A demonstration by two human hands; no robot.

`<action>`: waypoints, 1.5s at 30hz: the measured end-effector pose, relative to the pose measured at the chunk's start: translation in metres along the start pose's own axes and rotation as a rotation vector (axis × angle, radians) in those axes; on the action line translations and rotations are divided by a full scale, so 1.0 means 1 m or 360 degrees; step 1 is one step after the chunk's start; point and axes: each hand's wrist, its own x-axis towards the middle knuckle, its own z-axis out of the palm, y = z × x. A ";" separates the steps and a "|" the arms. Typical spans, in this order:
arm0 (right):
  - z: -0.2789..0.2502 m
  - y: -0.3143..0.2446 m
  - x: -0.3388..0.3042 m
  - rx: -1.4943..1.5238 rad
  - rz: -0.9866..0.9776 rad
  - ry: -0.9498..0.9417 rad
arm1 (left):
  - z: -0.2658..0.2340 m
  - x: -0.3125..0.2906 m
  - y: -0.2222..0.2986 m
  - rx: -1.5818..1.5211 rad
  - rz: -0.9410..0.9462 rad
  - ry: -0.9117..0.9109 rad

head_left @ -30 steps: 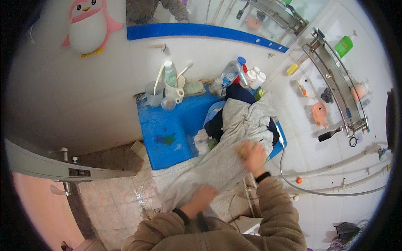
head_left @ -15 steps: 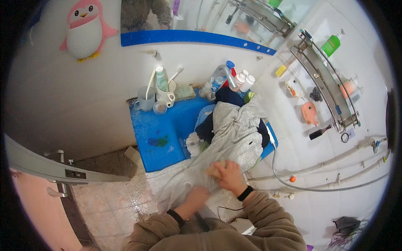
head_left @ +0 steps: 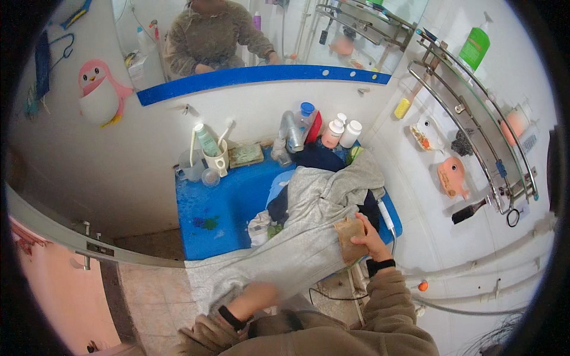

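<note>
A light grey cloth garment (head_left: 297, 243) drapes over the blue sink counter (head_left: 222, 231) and hangs over its front edge toward me. My right hand (head_left: 371, 240) grips a tan, flat block (head_left: 351, 238) that looks like a bar of soap, held upright at the garment's right side. Low on the left, my left hand (head_left: 260, 299) is at the near part of the garment, its fingers smeared by motion. Dark blue cloth (head_left: 317, 155) and a white cloth (head_left: 258, 228) show from under the garment in the basin.
Behind the basin are a cup with a tube (head_left: 217, 160), a green soap slab (head_left: 246, 155), a tap (head_left: 292, 130) and white-capped bottles (head_left: 333, 132). A white shower handle (head_left: 387, 215) lies at the counter's right edge. Wall racks (head_left: 469, 118) stand right; a door (head_left: 95, 237) is left.
My right hand has moved right and up with the tan block, now lifted at the garment's right side. My left hand has shifted left and down. The view has tilted up, showing more mirror.
</note>
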 end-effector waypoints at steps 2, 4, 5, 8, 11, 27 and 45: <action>-0.008 0.013 -0.010 0.0624 0.0010 -0.0042 | -0.037 0.032 0.006 -0.0054 0.0041 -0.0014; -0.010 0.027 -0.020 0.1059 -0.0011 -0.0060 | -0.080 0.080 0.023 -0.0202 0.0010 0.0621; -0.011 0.033 -0.022 0.1076 -0.0086 -0.0125 | -0.102 0.109 0.034 -0.0272 0.0106 0.0930; -0.014 0.044 -0.026 0.1282 -0.0051 -0.0134 | -0.161 0.201 0.067 -0.0198 0.0369 0.1453; -0.019 0.050 -0.023 0.1309 0.0030 -0.0117 | -0.180 0.265 0.097 0.0398 0.0381 0.2000; -0.026 0.065 -0.011 0.1358 -0.0062 -0.0271 | -0.196 0.064 0.095 -0.1779 0.0228 0.1453; -0.042 0.082 0.004 0.1371 0.0199 -0.0062 | 0.071 -0.118 0.000 -0.1459 -0.1835 0.2313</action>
